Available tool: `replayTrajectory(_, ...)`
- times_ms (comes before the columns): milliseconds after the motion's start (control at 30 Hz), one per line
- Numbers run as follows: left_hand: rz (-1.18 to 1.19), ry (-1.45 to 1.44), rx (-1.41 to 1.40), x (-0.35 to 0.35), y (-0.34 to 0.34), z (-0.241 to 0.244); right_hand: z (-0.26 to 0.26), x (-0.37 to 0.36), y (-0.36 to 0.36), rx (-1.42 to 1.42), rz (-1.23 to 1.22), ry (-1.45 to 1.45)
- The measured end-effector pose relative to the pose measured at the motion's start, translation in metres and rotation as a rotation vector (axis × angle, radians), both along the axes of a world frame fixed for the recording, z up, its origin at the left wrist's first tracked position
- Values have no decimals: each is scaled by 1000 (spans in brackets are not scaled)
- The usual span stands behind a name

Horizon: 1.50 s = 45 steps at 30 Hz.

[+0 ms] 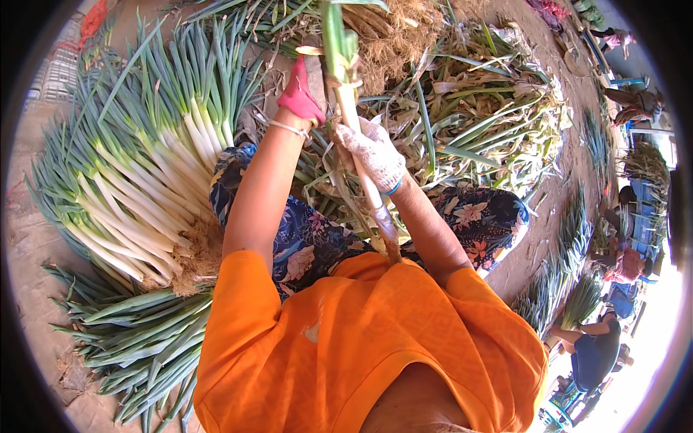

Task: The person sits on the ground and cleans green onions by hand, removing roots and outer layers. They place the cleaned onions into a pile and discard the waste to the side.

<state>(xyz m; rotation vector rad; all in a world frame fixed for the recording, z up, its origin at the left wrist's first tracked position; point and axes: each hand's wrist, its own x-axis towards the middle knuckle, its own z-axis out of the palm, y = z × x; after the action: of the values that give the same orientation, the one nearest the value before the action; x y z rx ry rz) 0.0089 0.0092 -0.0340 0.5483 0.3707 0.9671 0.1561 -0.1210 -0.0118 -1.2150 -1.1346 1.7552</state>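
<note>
A long Welsh onion (pixel 351 108) runs up and away from my chest, its green top beyond my hands and its brown root end by my orange shirt. My right hand (pixel 376 151), in a white knit glove, is closed around its pale stalk. Beside the upper stalk is my left hand (pixel 304 89), in a pink glove with a dark palm; its fingers are partly hidden, so its grip is unclear. A yellowed leaf strip (pixel 309 51) lies across its fingertips. Loose outer leaf (pixel 346 187) hangs below my right hand.
Pale-stalked onions (pixel 157 184) lie in a fanned pile at left, with more green leaves (pixel 146 346) below. Stripped leaves (pixel 482 113) heap up ahead on the right, next to rooty onions (pixel 390 48). At far right, a person (pixel 593 346) sits among onion bundles (pixel 582 297).
</note>
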Motion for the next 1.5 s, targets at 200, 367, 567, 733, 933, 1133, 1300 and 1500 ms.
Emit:
replayTrajectory(200, 273, 541, 118, 11, -28, 19, -4, 11, -1, 281, -35, -742)
replayTrajectory(367, 272, 255, -90, 13, -23, -4, -8, 1, 2, -66, -44, -150)
replayTrajectory(567, 226, 233, -64, 19, -25, -6, -11, -6, 42, 134, -290, 145)
replayTrajectory(733, 438, 400, -79, 28, -25, -13, -26, -2, 39, 407, -332, -311)
replayTrajectory(933, 332, 429, -86, 13, -11, -26, -41, 40, -36, 505, -18, -582)
replayTrajectory(1133, 195, 383, -141, 18, -17, -14, -57, 106, -129, 475, 390, -657)
replayTrajectory(1300, 165, 369, -71, 18, -18, -14, -27, 123, -133, -132, 759, -854)
replayTrajectory(1500, 92, 110, -170, 20, -26, 18, 0, 95, -70, 171, 9, -873)
